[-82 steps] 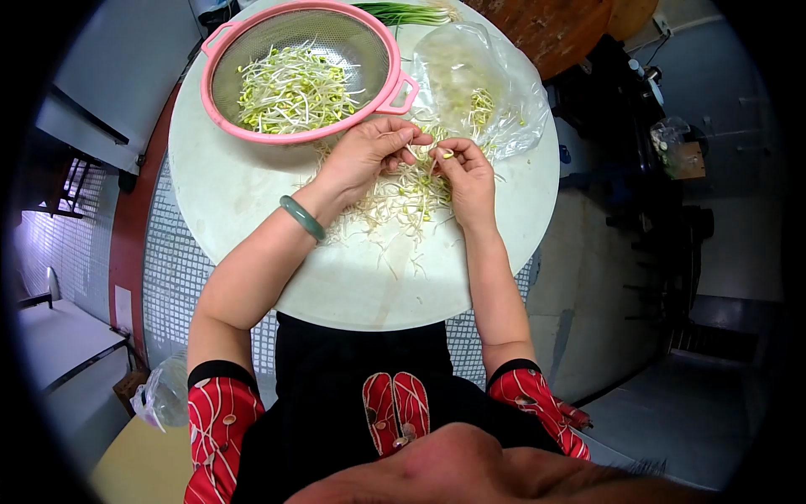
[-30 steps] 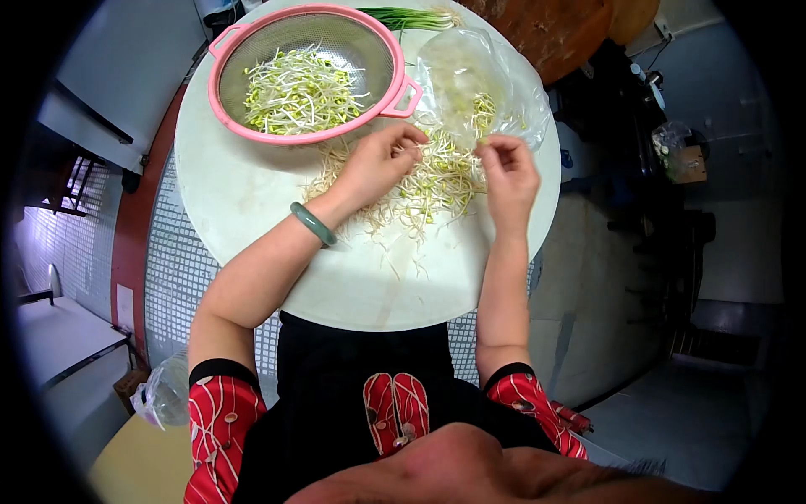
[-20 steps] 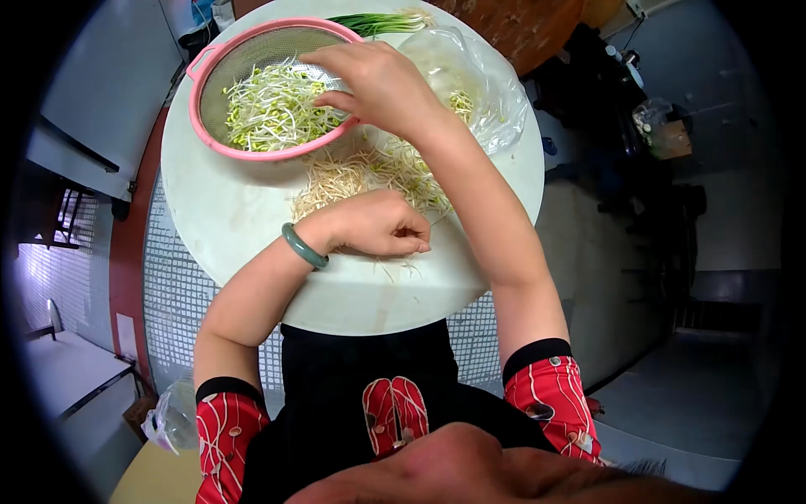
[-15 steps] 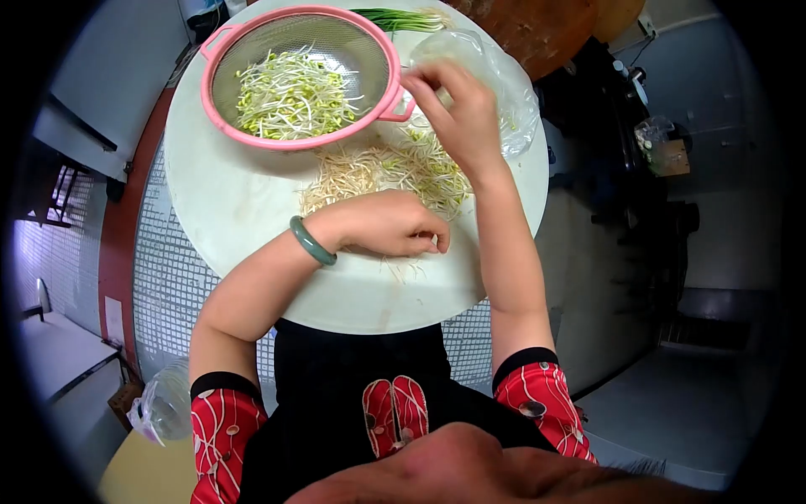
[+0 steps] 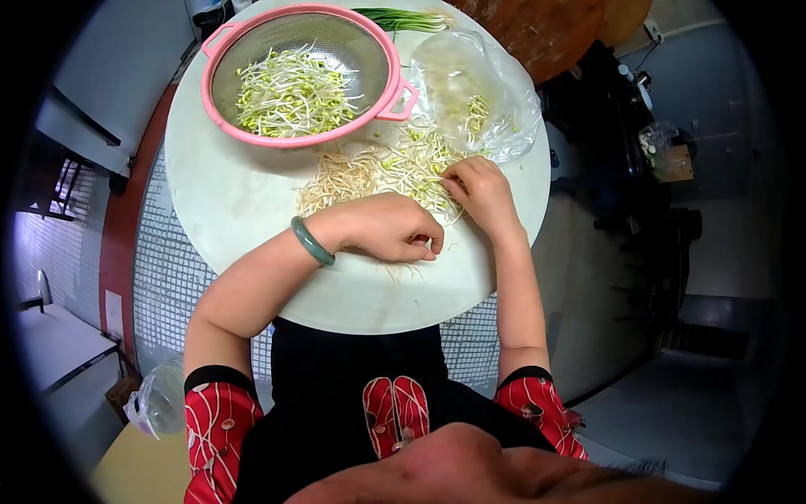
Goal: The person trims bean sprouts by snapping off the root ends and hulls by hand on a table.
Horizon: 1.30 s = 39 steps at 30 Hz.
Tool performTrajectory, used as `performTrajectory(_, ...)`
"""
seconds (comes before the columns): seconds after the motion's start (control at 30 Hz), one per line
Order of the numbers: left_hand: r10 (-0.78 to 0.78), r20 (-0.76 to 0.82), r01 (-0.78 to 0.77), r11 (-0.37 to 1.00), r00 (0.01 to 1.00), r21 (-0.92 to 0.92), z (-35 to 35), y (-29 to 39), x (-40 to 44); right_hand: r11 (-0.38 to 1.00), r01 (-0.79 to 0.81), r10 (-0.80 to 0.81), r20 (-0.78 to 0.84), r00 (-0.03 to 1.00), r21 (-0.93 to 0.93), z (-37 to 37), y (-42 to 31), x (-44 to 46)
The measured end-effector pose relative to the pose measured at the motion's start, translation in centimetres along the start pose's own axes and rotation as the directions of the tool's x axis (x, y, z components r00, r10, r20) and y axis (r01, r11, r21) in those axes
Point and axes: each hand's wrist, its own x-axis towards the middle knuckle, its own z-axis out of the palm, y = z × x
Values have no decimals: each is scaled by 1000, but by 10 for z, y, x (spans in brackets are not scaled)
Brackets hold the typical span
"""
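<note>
My left hand [image 5: 390, 228], with a green bangle at the wrist, rests on the white round table [image 5: 227, 202] with its fingers curled; what they hold, if anything, is hidden. My right hand [image 5: 477, 189] is at the right edge of the loose bean sprouts [image 5: 416, 168], its thumb and fingertips pressed together among them. Whether a sprout is in that pinch is too small to tell. A heap of brownish root ends [image 5: 340, 178] lies left of the sprouts. Behind my left hand stands a pink-rimmed colander [image 5: 290, 143] holding trimmed sprouts [image 5: 294, 94].
A clear plastic bag [image 5: 512, 101] with some sprouts inside lies at the table's right side. Green onions [image 5: 403, 18] lie at the far edge. A brown round tabletop [image 5: 537, 34] is beyond. Another plastic bag [image 5: 164, 399] hangs or stands low on the left.
My right hand went over the colander, then came back down to the loose sprouts. My left hand moved from the sprouts toward the table's near side and stays there curled.
</note>
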Motion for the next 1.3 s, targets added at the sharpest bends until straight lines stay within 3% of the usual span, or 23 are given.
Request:
performTrajectory(0.07,-23,-25,23,1000,999,-10,-4,1,0,994,-68,73,-51,996,89,-7,3,-1)
performTrajectory(0.23,-46,-295,60,997,954,38,-5,-8,3,891,-188,269,-147,952,413,-12,9,-9)
performTrajectory(0.33,-50,-407,68,997,912,28,-5,-17,5,838,-332,415,-110,903,434,-18,3,-10)
performTrajectory(0.47,-136,-445,146,989,885,-11,-6,-17,5,773,-217,381,-163,910,597,-30,5,-5)
performTrajectory(0.57,-171,-448,188,982,878,-6,-7,-18,5,916,-248,251,30,967,315,-36,1,-1)
performTrajectory(0.6,-151,-465,174,985,873,7,-7,-18,5,908,-227,249,-19,968,351,-39,-2,-2)
performTrajectory(0.7,-145,-499,165,986,854,-3,-7,-21,3,632,-98,407,-222,886,769,-42,5,-3)
performTrajectory(0.73,-167,-492,175,984,854,-29,-9,-21,3,553,-80,445,-214,870,829,-42,2,-2)
performTrajectory(0.83,-198,-506,176,980,839,-92,-9,-23,5,727,-261,386,-64,920,635,-35,3,1)
performTrajectory(0.97,-230,-544,149,971,807,-188,-12,-24,2,429,38,467,-258,846,903,-41,-2,-1)
performTrajectory(1.03,-244,-559,120,961,792,-249,-11,-24,4,483,-194,482,-74,873,854,-35,-5,-1)
performTrajectory(1.07,-250,-568,103,955,785,-278,-11,-23,5,505,-238,474,-36,880,830,-24,-7,-2)
performTrajectory(1.1,-261,-553,87,943,791,-320,-12,-23,6,505,-236,460,-27,887,830,-17,-11,-3)
performTrajectory(1.17,-291,-526,61,909,799,-411,-12,-23,6,347,-207,510,1,860,915,-9,-21,-7)
performTrajectory(1.3,-401,-503,55,820,765,-570,-9,-25,8,327,-245,501,52,864,913,10,-28,-12)
